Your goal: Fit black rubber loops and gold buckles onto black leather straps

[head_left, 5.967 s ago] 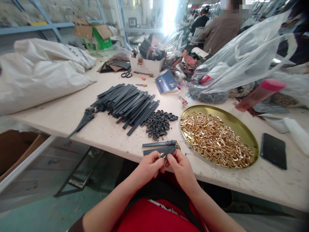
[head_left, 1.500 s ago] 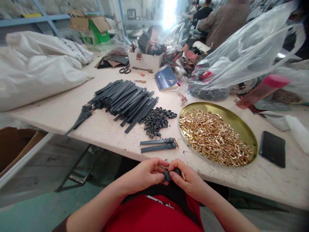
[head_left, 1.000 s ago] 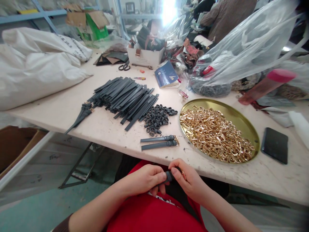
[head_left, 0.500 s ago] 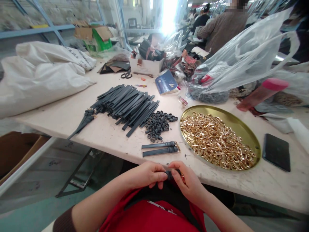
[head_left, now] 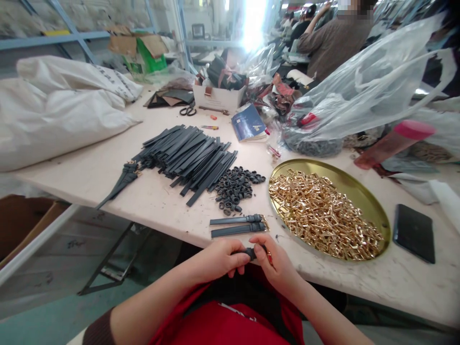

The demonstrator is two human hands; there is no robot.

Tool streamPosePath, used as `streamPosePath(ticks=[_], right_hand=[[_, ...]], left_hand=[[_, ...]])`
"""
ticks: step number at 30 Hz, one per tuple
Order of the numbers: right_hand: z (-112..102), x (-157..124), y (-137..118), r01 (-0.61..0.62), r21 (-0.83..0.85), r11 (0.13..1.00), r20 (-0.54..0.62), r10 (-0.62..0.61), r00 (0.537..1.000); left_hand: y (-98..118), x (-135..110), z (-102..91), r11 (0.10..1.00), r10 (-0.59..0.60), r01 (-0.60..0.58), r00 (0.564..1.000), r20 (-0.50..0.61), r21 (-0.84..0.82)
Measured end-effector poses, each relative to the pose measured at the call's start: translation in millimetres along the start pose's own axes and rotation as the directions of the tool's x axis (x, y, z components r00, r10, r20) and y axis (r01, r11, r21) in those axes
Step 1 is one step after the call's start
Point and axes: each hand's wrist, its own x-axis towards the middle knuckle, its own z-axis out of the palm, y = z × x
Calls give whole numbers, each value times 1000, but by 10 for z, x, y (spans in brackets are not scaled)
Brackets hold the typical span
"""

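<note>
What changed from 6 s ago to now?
Both hands drew back slightly from the table edge toward the body; left hand and right hand still pinch the dark strap. Finished straps, ring pile and gold tray stayed put.

Pale worktable (head_left: 108,167), blue metal shelving (head_left: 53,38), green floor (head_left: 43,316), bright backlight (head_left: 253,19).

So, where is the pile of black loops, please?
In the head view, the pile sits on the table between the black strap stack, left, and gold tray, right.
</note>
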Motion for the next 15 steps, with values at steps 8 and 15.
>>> streamPosePath(ticks=[8,15], right_hand=[[-63,78,-27,92,-67,993,186,-78,979],[-48,84,0,-36,64,997,72,31,997]], left_hand=[[-11,-31,-38,974,67,-46,994,-90,221],[109,-45,-62,986,45,-41,999,-24,162]])
